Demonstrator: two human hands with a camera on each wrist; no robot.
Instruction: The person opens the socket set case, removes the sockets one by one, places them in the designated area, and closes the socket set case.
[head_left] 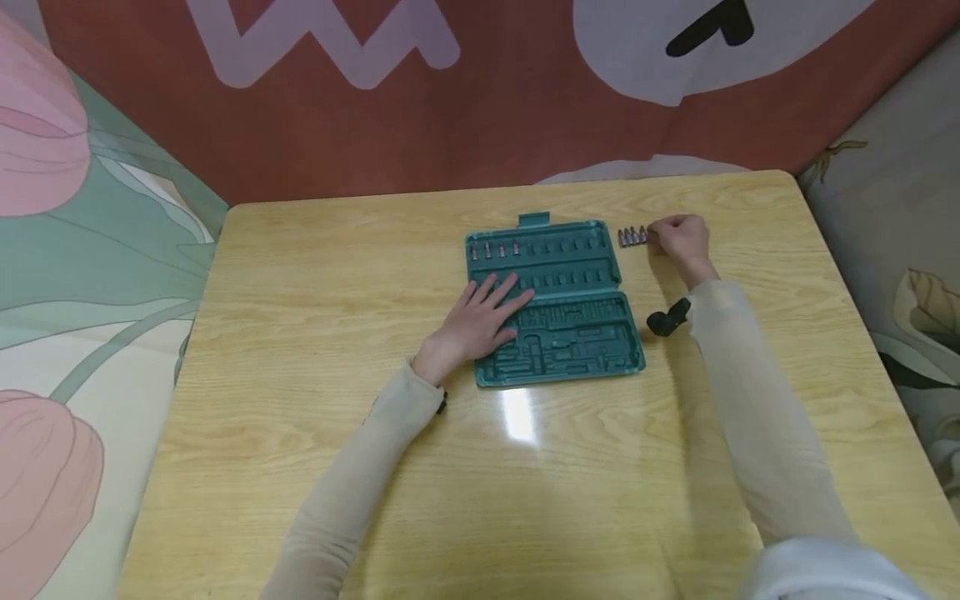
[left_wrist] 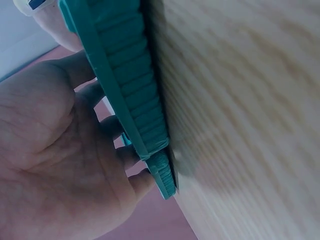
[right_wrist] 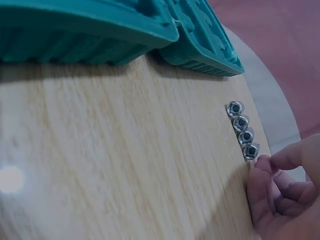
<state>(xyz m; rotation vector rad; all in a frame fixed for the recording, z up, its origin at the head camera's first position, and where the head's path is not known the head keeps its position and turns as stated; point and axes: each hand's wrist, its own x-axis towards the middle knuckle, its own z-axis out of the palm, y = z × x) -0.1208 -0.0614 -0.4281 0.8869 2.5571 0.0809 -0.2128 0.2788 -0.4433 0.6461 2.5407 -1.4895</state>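
Observation:
An open green plastic case [head_left: 558, 302] lies on the wooden table, its moulded slots facing up. Several small metal sockets [head_left: 502, 250] sit in slots at the left of its far row. My left hand [head_left: 474, 327] rests on the case's left side with fingers spread and straight; the left wrist view shows its palm beside the case edge [left_wrist: 117, 85]. To the right of the case stands a tight row of several silver sockets [right_wrist: 243, 131]. My right hand [head_left: 682, 242] pinches with thumb and finger at the row's right end, where the fingertips mostly hide the socket.
A red patterned cloth [head_left: 480, 133] hangs behind the table's far edge. The tabletop [head_left: 315, 275] extends around the case. A black device [head_left: 667, 318] sits at the right wrist. Floral fabric [head_left: 45, 317] stands at the left side.

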